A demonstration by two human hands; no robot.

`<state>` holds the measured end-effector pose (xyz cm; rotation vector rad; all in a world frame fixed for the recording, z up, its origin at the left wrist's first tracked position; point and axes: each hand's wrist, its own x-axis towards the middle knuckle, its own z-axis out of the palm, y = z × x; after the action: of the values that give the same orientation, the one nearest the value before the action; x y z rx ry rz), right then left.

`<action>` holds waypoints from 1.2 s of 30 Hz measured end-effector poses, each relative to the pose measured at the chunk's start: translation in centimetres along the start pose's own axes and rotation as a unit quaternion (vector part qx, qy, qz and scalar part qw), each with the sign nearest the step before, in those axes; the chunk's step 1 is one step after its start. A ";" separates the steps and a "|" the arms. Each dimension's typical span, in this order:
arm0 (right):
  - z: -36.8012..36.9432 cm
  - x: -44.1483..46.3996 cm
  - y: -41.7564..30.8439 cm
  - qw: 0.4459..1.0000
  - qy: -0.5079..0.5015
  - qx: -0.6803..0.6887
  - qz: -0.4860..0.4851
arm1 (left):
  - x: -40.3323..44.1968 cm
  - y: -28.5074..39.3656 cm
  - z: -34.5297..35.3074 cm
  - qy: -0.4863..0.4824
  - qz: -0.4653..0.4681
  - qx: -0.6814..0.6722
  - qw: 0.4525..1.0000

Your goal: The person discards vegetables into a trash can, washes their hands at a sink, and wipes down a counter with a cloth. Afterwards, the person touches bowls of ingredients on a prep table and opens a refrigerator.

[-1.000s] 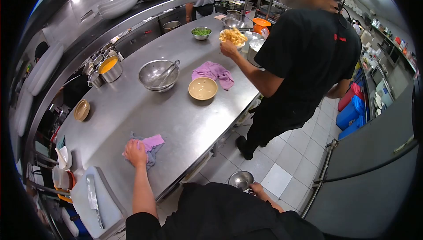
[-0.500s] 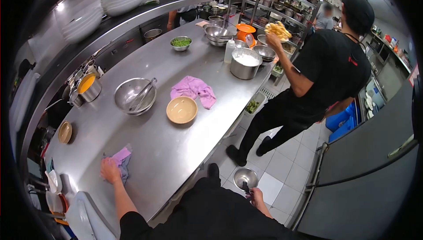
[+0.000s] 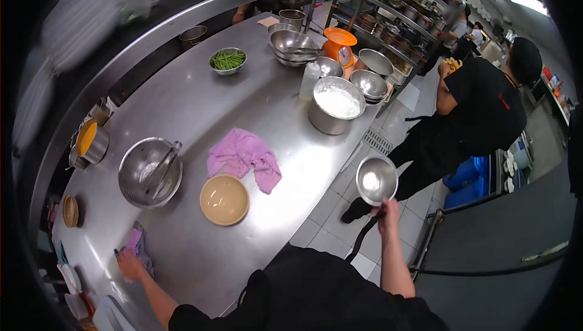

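Note:
My left hand (image 3: 130, 265) is closed around a crumpled purple-and-grey cloth (image 3: 142, 249) and presses it onto the steel table near its left end. Out over the floor to the right of the table, my right hand (image 3: 389, 217) grips a small metal bowl (image 3: 376, 180) by its near rim. The bowl's shiny inside faces me and looks bare. A black strap (image 3: 363, 234) trails from beside my right hand toward my waist. On the table between my hands are a tan bowl (image 3: 225, 200) and a pink cloth (image 3: 244, 158).
A mixing bowl (image 3: 150, 173) with tongs sits left of the tan bowl. Beyond stand a pot of white powder (image 3: 336, 105), a squeeze bottle (image 3: 309, 81), green beans (image 3: 228, 59) in a bowl, and an orange scale (image 3: 338, 38). A co-worker (image 3: 486, 100) carrying food stands at right.
My right hand has lifted the metal bowl up and forward from low beside me. My left hand still holds the cloth on the table. The co-worker has moved right, and my view has shifted.

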<state>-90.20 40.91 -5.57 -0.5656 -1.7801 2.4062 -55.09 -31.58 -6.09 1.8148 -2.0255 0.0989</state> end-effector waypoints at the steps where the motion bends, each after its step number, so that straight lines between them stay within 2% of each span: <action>1: 2.1 2.0 -3.0 0.999 -0.027 -0.022 -0.010 | -0.1 0.6 -0.3 0.009 -0.025 0.015 1.000; 5: 9.9 12.9 -10.9 0.992 -0.089 -0.058 -0.072 | 0.7 1.0 0.6 -0.023 -0.045 0.038 0.998; 8: 15.7 22.7 -14.3 0.986 -0.116 -0.094 -0.069 | 0.5 1.0 0.8 -0.066 -0.044 0.061 0.995; 10: 20.3 28.1 -15.5 0.979 -0.132 -0.134 -0.079 | 0.1 1.7 0.0 -0.134 -0.039 0.063 0.988; 11: 22.4 30.6 -15.8 0.975 -0.136 -0.152 -0.083 | -0.8 2.9 -0.9 -0.130 -0.044 0.063 0.989; 13: 25.7 34.8 -16.1 0.959 -0.160 -0.215 -0.086 | -3.4 6.4 -2.6 -0.028 -0.096 0.116 0.988; 14: 27.0 36.7 -15.9 0.952 -0.170 -0.243 -0.081 | -3.8 6.8 -2.3 -0.024 -0.102 0.116 0.988; 16: 28.5 41.0 -15.5 0.928 -0.214 -0.297 -0.066 | -5.1 5.2 -0.4 0.074 0.001 0.040 0.997; 17: 29.0 42.8 -15.5 0.916 -0.241 -0.315 -0.062 | -7.1 5.8 -0.4 0.077 -0.005 0.045 0.996; 18: 29.3 45.2 -15.4 0.914 -0.250 -0.313 -0.061 | -9.4 7.0 -0.6 0.087 -0.030 -0.023 0.995; 20: 30.2 49.7 -15.0 0.848 -0.227 -0.448 -0.169 | -14.3 9.6 -1.8 0.077 -0.074 -0.129 0.986; 21: 31.2 51.4 -15.1 0.847 -0.239 -0.446 -0.165 | -17.5 11.0 -2.5 0.054 -0.092 -0.165 0.980; 23: 34.0 52.3 -16.6 0.829 -0.296 -0.367 -0.300 | -24.8 17.8 -4.8 0.092 -0.146 -0.156 0.973; 24: 36.2 51.1 -18.8 0.807 -0.309 -0.394 -0.314 | -27.6 18.4 -4.3 0.109 -0.146 -0.156 0.971; 26: 42.5 54.7 -17.6 0.787 -0.361 -0.356 -0.351 | -33.6 20.5 -4.3 0.117 -0.161 -0.146 0.969; 27: 45.9 55.9 -16.9 0.795 -0.371 -0.337 -0.343 | -36.3 21.8 -4.6 0.109 -0.178 -0.137 0.968; 28: 49.4 56.9 -16.1 0.801 -0.382 -0.319 -0.334 | -39.4 21.7 -4.1 0.108 -0.170 -0.118 0.972; 29: 53.3 58.7 -14.4 0.781 -0.362 -0.372 -0.348 | -42.6 20.9 -3.6 0.106 -0.163 -0.098 0.976; 31: 59.2 62.3 -10.4 0.751 -0.358 -0.419 -0.364 | -46.5 32.4 -11.3 0.094 -0.054 0.070 0.992; 32: 61.3 64.0 -8.5 0.712 -0.355 -0.499 -0.344 | -48.1 39.5 -15.9 0.102 0.000 0.153 0.983; 33: 62.8 65.0 -7.4 0.666 -0.349 -0.574 -0.324 | -51.8 37.2 -14.3 0.068 -0.104 0.127 0.984; 34: 63.5 65.1 -6.9 0.675 -0.341 -0.586 -0.291 | -55.4 35.2 -12.9 0.038 -0.205 0.096 0.973; 36: 66.1 68.1 -3.7 0.692 -0.343 -0.586 -0.243 | -60.1 36.4 -13.5 -0.027 -0.262 0.141 0.954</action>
<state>-176.89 2.18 -1.72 0.8515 -3.0844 0.8510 -82.99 34.36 -6.78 2.4992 -1.5532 0.1903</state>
